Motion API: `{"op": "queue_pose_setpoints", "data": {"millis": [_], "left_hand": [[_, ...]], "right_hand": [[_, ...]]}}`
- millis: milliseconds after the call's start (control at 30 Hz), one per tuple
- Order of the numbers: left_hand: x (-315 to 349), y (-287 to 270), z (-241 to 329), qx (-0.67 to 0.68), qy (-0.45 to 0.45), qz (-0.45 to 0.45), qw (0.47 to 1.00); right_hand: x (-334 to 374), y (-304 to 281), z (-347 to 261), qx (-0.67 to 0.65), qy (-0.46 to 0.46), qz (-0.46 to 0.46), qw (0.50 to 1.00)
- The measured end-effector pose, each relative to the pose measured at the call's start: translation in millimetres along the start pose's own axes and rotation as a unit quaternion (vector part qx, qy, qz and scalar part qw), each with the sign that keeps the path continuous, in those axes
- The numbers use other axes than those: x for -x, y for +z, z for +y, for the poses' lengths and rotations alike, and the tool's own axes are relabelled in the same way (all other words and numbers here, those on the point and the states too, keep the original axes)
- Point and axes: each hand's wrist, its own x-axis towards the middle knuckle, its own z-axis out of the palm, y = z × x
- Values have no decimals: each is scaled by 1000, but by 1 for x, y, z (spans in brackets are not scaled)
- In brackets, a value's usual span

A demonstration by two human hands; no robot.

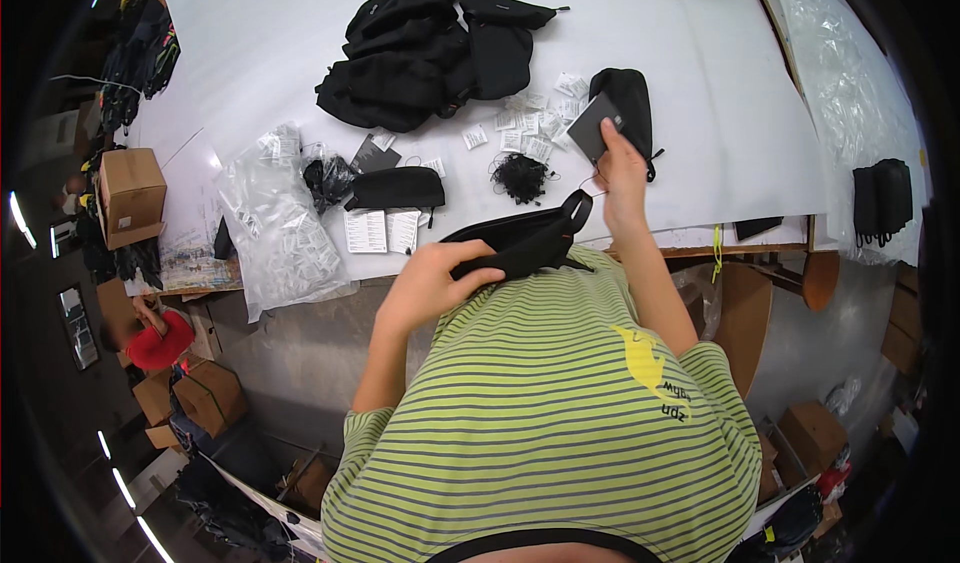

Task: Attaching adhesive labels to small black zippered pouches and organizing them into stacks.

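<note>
My left hand (430,281) grips a zippered black fabric pouch (532,246) at the table's front edge, close to my body. The thumb lies over the pouch's near side. In my right hand (626,175) is a dark grey hang tag (590,135), pinched by the fingers and raised over the table. A thin cord runs below that hand toward the pouch's looped end. Just beyond the tag lies another black pouch (632,98). Small white packets (535,146) and a heap of black tag cords (520,177) are left of my right hand.
Black pouches (405,73) are piled at the back. A clear bag of white packets (283,228) sits left, beside a black pouch (400,190) and white printed slips (366,233). Clear plastic bags (830,93) cover the far right. A cardboard box (133,193) stands left; a person in red (160,340) is beyond.
</note>
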Motion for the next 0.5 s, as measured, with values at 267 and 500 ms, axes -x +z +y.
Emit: {"op": "queue_pose_setpoints", "data": {"millis": [267, 500], "left_hand": [[-33, -15, 0, -76, 168, 92, 979], [-45, -17, -14, -141, 203, -19, 969]], "right_hand": [[42, 48, -58, 577, -298, -265, 712], [52, 36, -53, 648, -107, -395, 643]]}}
